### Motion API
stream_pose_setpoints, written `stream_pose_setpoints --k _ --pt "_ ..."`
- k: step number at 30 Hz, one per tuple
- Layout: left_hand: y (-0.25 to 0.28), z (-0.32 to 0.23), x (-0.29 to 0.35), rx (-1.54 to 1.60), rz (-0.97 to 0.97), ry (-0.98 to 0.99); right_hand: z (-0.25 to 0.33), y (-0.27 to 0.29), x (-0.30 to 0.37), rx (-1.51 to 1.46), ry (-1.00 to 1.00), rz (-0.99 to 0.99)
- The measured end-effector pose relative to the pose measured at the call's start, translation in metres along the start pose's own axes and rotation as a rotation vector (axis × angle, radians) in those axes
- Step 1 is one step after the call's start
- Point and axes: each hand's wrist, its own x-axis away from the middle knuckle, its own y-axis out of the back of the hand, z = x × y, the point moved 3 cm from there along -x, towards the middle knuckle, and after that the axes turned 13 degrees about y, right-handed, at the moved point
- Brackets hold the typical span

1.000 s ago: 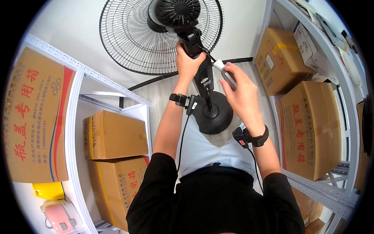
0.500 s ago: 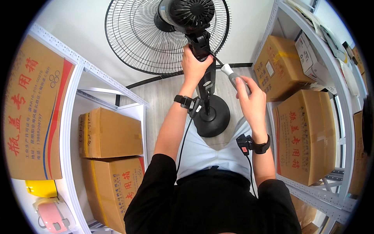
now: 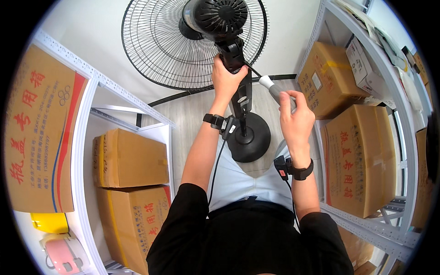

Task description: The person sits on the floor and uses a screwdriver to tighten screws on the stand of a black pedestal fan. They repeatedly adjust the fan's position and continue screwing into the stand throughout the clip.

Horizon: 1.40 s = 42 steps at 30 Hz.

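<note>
A black pedestal fan (image 3: 223, 18) stands in front of me, its wire cage facing the wall and its round base (image 3: 250, 140) on the floor. My left hand (image 3: 228, 79) is wrapped around the fan's neck, just below the motor housing. In my right hand (image 3: 297, 119) is a screwdriver (image 3: 274, 89) with a grey handle and a white collar. Its dark shaft points up and left, reaching the side of the neck close to my left thumb. Whether the tip sits in a screw is hidden.
White metal shelving (image 3: 133, 101) on the left holds cardboard boxes (image 3: 137, 158), a yellow item (image 3: 49, 222) and a pink item (image 3: 64, 254). More boxes (image 3: 360, 160) fill the right-hand shelving (image 3: 316, 27). A cable hangs from a strapped device on each wrist.
The fan's head and my left hand have shifted slightly left. My right hand has turned on the screwdriver's handle, its fingers now in a different grip.
</note>
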Motion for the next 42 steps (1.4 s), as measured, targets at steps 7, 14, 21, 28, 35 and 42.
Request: stream_pose_setpoints --k 7,14,21,28,35,42 --pt "0.003 -0.005 0.002 -0.028 -0.001 0.007 0.005 -0.002 0.005 -0.058 0.351 -0.089" --pt "0.004 -0.008 0.002 0.01 0.02 0.009 -0.004 -0.004 0.007 -0.214 -0.225 -0.041" --pt "0.006 -0.008 0.002 0.041 0.04 0.037 0.009 0.003 0.005 -0.015 0.355 -0.107" --pt "0.005 -0.008 0.002 0.025 0.042 0.043 0.001 0.0 0.001 0.018 -0.185 0.087" --pt "0.006 -0.01 0.002 0.06 0.068 0.041 0.009 0.008 -0.004 0.105 0.523 -0.19" --pt "0.006 -0.005 0.002 0.068 0.05 0.042 0.007 -0.002 0.003 -0.16 -0.087 -0.042"
